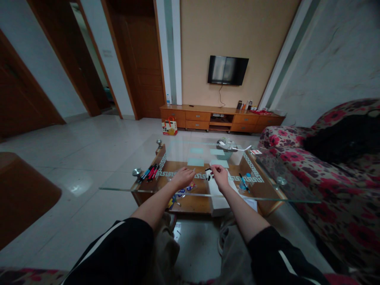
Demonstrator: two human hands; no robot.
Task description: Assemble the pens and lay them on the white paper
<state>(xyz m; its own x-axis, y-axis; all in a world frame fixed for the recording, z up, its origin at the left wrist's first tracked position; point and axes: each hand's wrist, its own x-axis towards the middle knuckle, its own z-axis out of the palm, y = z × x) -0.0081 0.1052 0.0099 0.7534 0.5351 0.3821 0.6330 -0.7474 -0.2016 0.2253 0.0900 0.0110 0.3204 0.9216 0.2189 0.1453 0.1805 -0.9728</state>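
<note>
Over the glass table (118, 183), my left hand (182, 178) is closed, and a thin pale tip shows at its fingertips, too small to name. To its right, my right hand (219, 177) is pinched, with a small dark piece beside its fingertips; whether it is gripped is unclear. Several small black pieces (209, 178) lie on the glass just left of my right hand. A group of red, black and blue pens (149, 173) lies near the table's left end. Right of my right hand, a blue pen (243, 181) lies by a small clear container with a blue top (248, 175).
Under the glass, a lower shelf holds a white box (220, 204) and colourful packets (181, 192). Beyond is a bin (227, 153) with a bag. A flowered sofa (323, 170) stands right, a brown stool-like piece (26, 194) left. A television (228, 70) hangs above a cabinet (197, 116).
</note>
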